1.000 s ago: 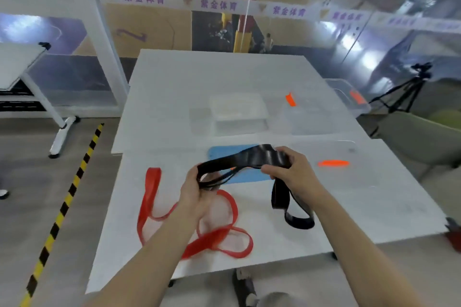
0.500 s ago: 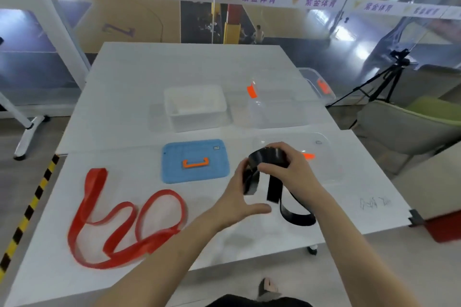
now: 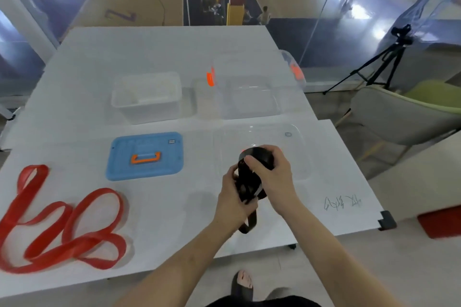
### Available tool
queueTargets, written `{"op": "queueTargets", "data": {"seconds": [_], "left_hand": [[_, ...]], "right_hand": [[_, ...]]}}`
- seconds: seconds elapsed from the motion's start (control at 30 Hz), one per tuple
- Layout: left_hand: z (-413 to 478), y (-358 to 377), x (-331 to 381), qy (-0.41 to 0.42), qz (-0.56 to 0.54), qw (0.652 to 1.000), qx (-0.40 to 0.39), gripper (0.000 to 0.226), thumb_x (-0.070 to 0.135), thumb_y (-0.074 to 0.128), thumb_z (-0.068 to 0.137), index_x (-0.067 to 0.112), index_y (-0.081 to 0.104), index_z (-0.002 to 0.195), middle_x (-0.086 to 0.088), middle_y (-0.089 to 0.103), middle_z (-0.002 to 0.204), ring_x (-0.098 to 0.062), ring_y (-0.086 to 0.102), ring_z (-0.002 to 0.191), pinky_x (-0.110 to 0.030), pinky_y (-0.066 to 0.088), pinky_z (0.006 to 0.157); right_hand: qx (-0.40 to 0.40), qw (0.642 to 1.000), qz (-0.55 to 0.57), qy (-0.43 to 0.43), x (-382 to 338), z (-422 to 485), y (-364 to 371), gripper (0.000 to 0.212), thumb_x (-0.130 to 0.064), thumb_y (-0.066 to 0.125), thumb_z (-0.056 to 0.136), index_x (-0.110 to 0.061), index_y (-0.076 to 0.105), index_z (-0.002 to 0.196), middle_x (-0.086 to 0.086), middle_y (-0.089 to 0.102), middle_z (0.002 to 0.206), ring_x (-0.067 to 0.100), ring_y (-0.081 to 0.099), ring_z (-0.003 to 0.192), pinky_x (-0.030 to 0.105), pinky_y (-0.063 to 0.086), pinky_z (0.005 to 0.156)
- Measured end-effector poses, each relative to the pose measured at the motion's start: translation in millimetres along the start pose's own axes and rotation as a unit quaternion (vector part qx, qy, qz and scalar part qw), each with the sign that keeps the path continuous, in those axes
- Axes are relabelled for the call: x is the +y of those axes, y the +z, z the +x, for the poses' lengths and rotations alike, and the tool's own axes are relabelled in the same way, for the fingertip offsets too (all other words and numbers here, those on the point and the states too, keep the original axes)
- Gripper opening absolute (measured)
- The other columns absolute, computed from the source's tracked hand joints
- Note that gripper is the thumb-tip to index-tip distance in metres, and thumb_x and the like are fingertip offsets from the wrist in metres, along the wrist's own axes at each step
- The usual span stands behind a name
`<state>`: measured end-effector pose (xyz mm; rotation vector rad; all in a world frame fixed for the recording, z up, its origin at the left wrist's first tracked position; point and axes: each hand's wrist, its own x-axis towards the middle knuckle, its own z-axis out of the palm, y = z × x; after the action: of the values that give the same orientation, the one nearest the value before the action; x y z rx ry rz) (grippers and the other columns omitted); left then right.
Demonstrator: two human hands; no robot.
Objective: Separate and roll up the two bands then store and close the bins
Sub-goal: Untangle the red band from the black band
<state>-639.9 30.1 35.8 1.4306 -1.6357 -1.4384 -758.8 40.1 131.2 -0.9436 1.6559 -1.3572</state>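
Both hands hold the black band [image 3: 252,157] above the white table [image 3: 159,207], mostly wound into a coil, with a short loop hanging below them. My right hand [image 3: 273,177] wraps the coil from the right and my left hand [image 3: 233,202] grips it from the left. The red band [image 3: 67,222] lies loose in curls at the table's near left. A white bin [image 3: 147,97] and a clear bin [image 3: 247,90] with orange latches stand open further back. The blue lid [image 3: 144,154] with an orange handle and a clear lid [image 3: 294,147] lie flat before them.
A second white table [image 3: 154,50] adjoins at the back, in front of a glass wall. A camera tripod [image 3: 376,65] and a green-grey chair [image 3: 409,112] stand to the right. A red object [image 3: 441,222] sits low at the right edge.
The black band went from stretched between my hands to nearly all coiled, its hanging tail shorter. The view shifted right, so the red band now sits further left.
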Motion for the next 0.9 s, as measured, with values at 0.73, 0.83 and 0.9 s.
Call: {"op": "queueTargets", "data": {"seconds": [0.73,0.83,0.9], "left_hand": [[22.0,88.1,-72.3,-0.019,0.494,0.836,-0.238,0.111,0.054,0.074,0.082,0.048,-0.008,0.157,-0.006,-0.022,0.167,-0.036,-0.021,0.154,-0.073,0.009,0.118],[19.7,95.0,-75.6,0.013,0.499,0.838,-0.219,0.111,0.056,0.072,0.084,0.047,-0.012,0.157,-0.008,-0.027,0.166,-0.036,-0.021,0.155,-0.069,0.008,0.121],[18.2,100.0,-77.0,0.033,0.507,0.833,-0.217,0.109,0.056,0.069,0.087,0.046,-0.014,0.157,-0.009,-0.027,0.167,-0.036,-0.015,0.156,-0.064,0.013,0.122]], "right_hand": [[-0.016,0.95,-0.225,0.216,200.1,22.2,-156.8,0.022,-0.019,0.055,0.103,-0.026,0.054,0.124,0.005,0.069,0.116,0.026,0.065,0.102,0.029,0.049,0.075],[-0.053,0.934,-0.283,0.21,207.1,25.0,-162.0,0.053,0.001,0.048,0.098,-0.02,0.046,0.147,0.009,0.056,0.142,0.026,0.057,0.126,0.028,0.043,0.1],[-0.095,0.919,-0.329,0.194,206.9,24.4,-163.7,0.067,0.007,0.044,0.092,-0.018,0.04,0.154,0.011,0.047,0.149,0.028,0.05,0.136,0.026,0.037,0.106]]}}
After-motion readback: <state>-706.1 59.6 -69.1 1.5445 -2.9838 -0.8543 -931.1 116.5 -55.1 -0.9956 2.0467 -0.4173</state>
